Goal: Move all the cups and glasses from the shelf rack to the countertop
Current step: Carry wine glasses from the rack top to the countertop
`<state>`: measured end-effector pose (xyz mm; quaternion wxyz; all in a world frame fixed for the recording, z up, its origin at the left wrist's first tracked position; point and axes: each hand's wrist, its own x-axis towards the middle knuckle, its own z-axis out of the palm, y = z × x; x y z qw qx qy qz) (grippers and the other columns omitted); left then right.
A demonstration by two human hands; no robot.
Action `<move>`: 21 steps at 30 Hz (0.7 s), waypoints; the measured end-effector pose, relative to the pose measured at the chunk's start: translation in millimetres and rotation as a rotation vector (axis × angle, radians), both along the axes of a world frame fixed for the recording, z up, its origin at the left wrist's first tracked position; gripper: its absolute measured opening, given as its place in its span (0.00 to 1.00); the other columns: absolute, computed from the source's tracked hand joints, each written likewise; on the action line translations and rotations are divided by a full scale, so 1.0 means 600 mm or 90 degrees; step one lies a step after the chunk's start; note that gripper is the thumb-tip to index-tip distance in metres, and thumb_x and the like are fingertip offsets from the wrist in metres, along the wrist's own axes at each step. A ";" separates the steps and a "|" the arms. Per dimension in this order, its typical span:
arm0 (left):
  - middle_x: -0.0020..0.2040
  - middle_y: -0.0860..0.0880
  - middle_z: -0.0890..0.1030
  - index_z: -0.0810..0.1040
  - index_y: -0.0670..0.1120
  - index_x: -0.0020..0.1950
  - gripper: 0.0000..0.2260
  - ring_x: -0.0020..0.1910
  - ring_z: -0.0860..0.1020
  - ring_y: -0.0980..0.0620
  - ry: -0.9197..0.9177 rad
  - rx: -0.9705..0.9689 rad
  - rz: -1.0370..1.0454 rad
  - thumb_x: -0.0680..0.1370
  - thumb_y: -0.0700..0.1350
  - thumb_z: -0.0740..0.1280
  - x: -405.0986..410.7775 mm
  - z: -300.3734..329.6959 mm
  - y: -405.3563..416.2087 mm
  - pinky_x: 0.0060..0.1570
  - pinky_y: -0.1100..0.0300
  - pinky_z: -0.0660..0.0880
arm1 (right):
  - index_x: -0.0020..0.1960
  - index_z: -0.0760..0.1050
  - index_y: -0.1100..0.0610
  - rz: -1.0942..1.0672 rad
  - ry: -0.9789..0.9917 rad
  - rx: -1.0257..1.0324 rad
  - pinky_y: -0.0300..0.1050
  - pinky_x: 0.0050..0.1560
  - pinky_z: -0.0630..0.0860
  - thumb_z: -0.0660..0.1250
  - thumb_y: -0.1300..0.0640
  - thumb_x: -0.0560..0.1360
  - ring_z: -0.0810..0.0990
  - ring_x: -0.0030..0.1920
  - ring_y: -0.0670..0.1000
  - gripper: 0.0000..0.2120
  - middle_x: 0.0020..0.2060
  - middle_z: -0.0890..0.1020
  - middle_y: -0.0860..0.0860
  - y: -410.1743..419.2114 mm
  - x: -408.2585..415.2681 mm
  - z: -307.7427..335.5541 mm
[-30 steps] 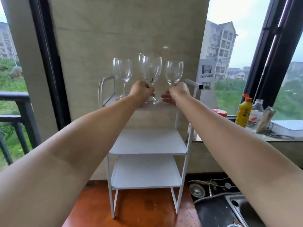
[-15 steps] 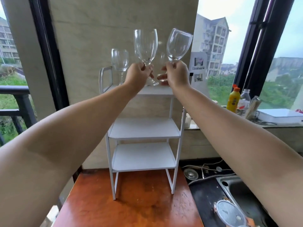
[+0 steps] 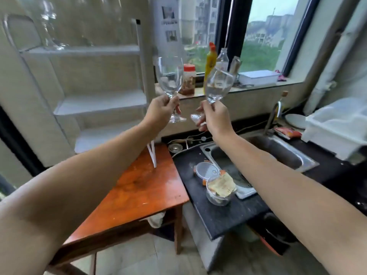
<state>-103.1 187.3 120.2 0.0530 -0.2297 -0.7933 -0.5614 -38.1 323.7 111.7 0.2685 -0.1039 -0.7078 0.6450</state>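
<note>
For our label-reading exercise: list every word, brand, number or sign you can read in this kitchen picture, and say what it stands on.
None can be read.
Paper sheet by the window: dark printed patches, too blurred.
Yellow bottle: no legible label.
Red-lidded jar: label blurred.
Red packet by the sink: print too small.

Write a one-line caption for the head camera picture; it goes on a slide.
Left hand and right hand each hold a wine glass by its stem, carried from the white rack toward the black countertop.
</note>
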 end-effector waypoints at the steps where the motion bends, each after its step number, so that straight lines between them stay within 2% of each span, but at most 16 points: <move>1: 0.32 0.50 0.78 0.74 0.47 0.33 0.16 0.30 0.71 0.57 -0.013 -0.016 -0.022 0.81 0.47 0.61 0.027 -0.032 0.029 0.35 0.61 0.68 | 0.48 0.69 0.63 -0.014 -0.038 -0.001 0.34 0.16 0.68 0.57 0.59 0.81 0.73 0.17 0.42 0.08 0.36 0.76 0.53 0.029 0.036 -0.031; 4: 0.31 0.47 0.77 0.75 0.48 0.30 0.18 0.30 0.70 0.55 -0.054 -0.093 -0.081 0.81 0.45 0.61 0.105 -0.117 0.100 0.37 0.61 0.66 | 0.44 0.69 0.62 -0.070 -0.139 -0.028 0.34 0.16 0.67 0.56 0.60 0.81 0.71 0.16 0.42 0.09 0.32 0.74 0.53 0.096 0.143 -0.113; 6: 0.30 0.48 0.76 0.78 0.43 0.34 0.16 0.27 0.71 0.59 -0.082 -0.146 -0.116 0.80 0.43 0.61 0.154 -0.170 0.133 0.31 0.66 0.64 | 0.43 0.69 0.62 -0.107 -0.200 -0.053 0.34 0.16 0.66 0.56 0.59 0.81 0.71 0.17 0.44 0.10 0.30 0.74 0.54 0.128 0.213 -0.164; 8: 0.32 0.48 0.79 0.81 0.41 0.39 0.13 0.27 0.73 0.62 -0.133 -0.179 -0.148 0.80 0.42 0.62 0.197 -0.222 0.158 0.31 0.68 0.67 | 0.40 0.69 0.60 -0.145 -0.247 -0.100 0.34 0.16 0.65 0.56 0.59 0.81 0.70 0.19 0.46 0.12 0.30 0.73 0.55 0.150 0.280 -0.208; 10: 0.33 0.48 0.80 0.80 0.42 0.35 0.13 0.34 0.75 0.58 -0.171 -0.213 -0.212 0.79 0.42 0.63 0.254 -0.273 0.194 0.38 0.62 0.70 | 0.38 0.67 0.58 -0.217 -0.269 -0.179 0.34 0.16 0.64 0.55 0.60 0.81 0.69 0.21 0.47 0.13 0.32 0.72 0.53 0.173 0.364 -0.250; 13: 0.27 0.55 0.78 0.75 0.49 0.28 0.17 0.29 0.71 0.58 -0.228 -0.242 -0.287 0.78 0.41 0.65 0.328 -0.324 0.226 0.32 0.62 0.68 | 0.38 0.67 0.57 -0.299 -0.322 -0.227 0.33 0.16 0.65 0.55 0.59 0.81 0.70 0.21 0.46 0.13 0.34 0.73 0.52 0.185 0.463 -0.297; 14: 0.27 0.54 0.80 0.75 0.49 0.28 0.17 0.30 0.71 0.56 -0.249 -0.248 -0.306 0.78 0.42 0.65 0.347 -0.336 0.233 0.33 0.60 0.67 | 0.38 0.67 0.58 -0.321 -0.331 -0.233 0.33 0.16 0.66 0.55 0.60 0.81 0.71 0.19 0.45 0.13 0.34 0.72 0.53 0.186 0.486 -0.309; 17: 0.35 0.44 0.83 0.79 0.46 0.32 0.14 0.30 0.71 0.55 -0.272 -0.279 -0.386 0.78 0.43 0.65 0.406 -0.372 0.263 0.35 0.61 0.68 | 0.42 0.68 0.61 -0.398 -0.336 -0.278 0.32 0.15 0.66 0.54 0.62 0.81 0.69 0.15 0.41 0.09 0.36 0.72 0.53 0.179 0.559 -0.334; 20: 0.28 0.52 0.76 0.81 0.37 0.40 0.11 0.25 0.70 0.60 -0.272 -0.321 -0.467 0.77 0.42 0.65 0.472 -0.386 0.290 0.25 0.72 0.65 | 0.50 0.67 0.63 -0.480 -0.335 -0.314 0.32 0.15 0.67 0.54 0.62 0.81 0.70 0.15 0.40 0.06 0.37 0.72 0.52 0.162 0.629 -0.349; 21: 0.28 0.52 0.76 0.81 0.38 0.39 0.10 0.25 0.71 0.60 -0.271 -0.330 -0.488 0.77 0.41 0.65 0.487 -0.390 0.296 0.25 0.72 0.65 | 0.51 0.68 0.63 -0.502 -0.338 -0.325 0.33 0.16 0.67 0.54 0.62 0.81 0.70 0.15 0.41 0.06 0.37 0.72 0.52 0.157 0.645 -0.353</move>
